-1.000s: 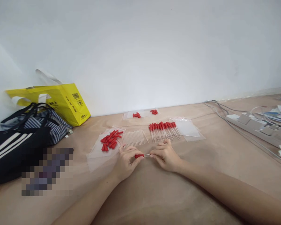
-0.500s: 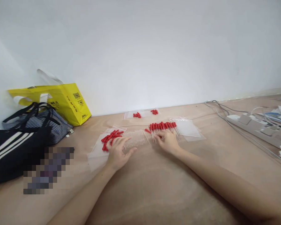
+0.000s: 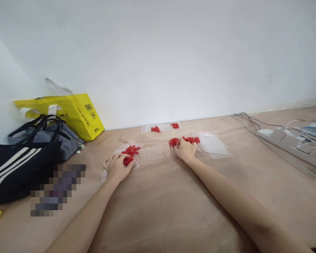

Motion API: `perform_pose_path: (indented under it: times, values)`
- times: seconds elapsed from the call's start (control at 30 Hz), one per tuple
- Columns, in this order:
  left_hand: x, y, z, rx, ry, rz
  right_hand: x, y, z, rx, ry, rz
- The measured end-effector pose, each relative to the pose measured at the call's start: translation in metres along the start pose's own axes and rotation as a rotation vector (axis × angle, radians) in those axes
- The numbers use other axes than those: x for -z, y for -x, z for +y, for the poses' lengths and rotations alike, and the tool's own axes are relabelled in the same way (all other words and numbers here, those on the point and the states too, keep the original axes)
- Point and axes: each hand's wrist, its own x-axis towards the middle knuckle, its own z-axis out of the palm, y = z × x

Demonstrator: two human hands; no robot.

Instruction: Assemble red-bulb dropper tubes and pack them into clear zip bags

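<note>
Red rubber bulbs [image 3: 131, 150] lie in a pile on a clear zip bag. My left hand [image 3: 117, 168] rests over the near side of this pile, thumb and forefinger apart with bulbs showing between them. Right of the pile is a row of thin clear tubes [image 3: 154, 155] without bulbs. Farther right, droppers [image 3: 198, 142] with red bulbs on clear tubes lie side by side, bulbs pointing away from me. At the left part of that row, my right hand [image 3: 185, 149] has its fingertips closed on the bulb end of a dropper; the hand covers some droppers.
Another clear bag [image 3: 163, 128] with red bulbs lies near the wall. A flat clear bag [image 3: 213, 144] sits right of the droppers. At left stand a yellow bag [image 3: 81, 116] and a black bag [image 3: 23, 168]; at right lies a power strip [image 3: 287, 144] with cables.
My left hand has shifted left and curled over the red bulbs. My right hand has moved from the tubes up to the bulb ends. The single bulb left of the row no longer lies there.
</note>
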Motion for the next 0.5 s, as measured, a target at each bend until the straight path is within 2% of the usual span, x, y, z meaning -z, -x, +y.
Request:
perform_pose_path:
  times: [0.13, 0.23, 0.37, 0.5]
  values:
    - [0.004, 0.003, 0.004, -0.039, -0.106, 0.079, 0.001, 0.006, -0.005, 0.16, -0.015, 0.052]
    - [0.008, 0.007, 0.008, -0.075, -0.208, 0.099, 0.002, 0.013, -0.017, 0.277, 0.02, -0.012]
    - [0.009, 0.009, 0.011, -0.108, -0.269, 0.106, 0.002, 0.016, -0.033, 0.24, 0.117, -0.14]
    - [0.007, 0.009, 0.011, -0.174, -0.315, 0.14, -0.002, 0.014, -0.044, 0.214, 0.145, -0.195]
